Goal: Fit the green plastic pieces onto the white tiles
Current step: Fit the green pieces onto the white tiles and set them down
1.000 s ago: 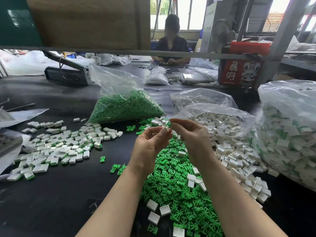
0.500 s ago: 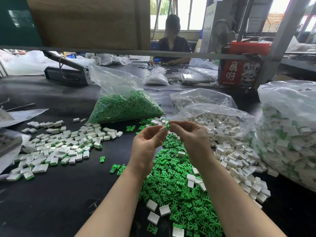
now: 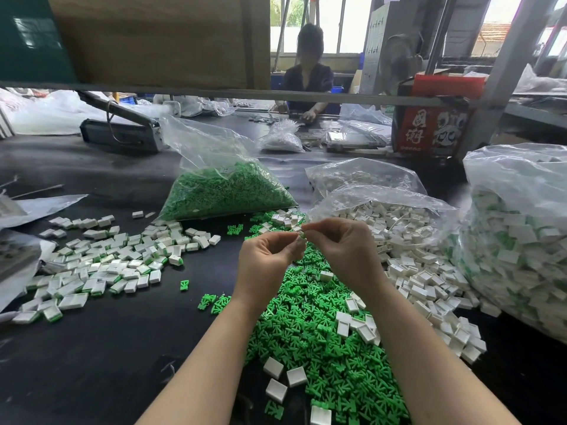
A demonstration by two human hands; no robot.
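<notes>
Between both sets of fingertips a small white tile with a green piece (image 3: 302, 234) is pinched by the left hand (image 3: 267, 259) and right hand (image 3: 346, 251), raised over the loose green pieces (image 3: 319, 332); white tiles (image 3: 429, 289) lie right of the hands, finished tiles (image 3: 101, 265) well left

Both hands raised over loose green pieces (image 3: 322, 338) on black table (image 3: 92, 363). Left hand (image 3: 267, 259) and right hand (image 3: 349, 250) pinch a small tile with green piece (image 3: 302, 235), apparently joined. Fitted tiles (image 3: 107, 262) lie left.
</notes>
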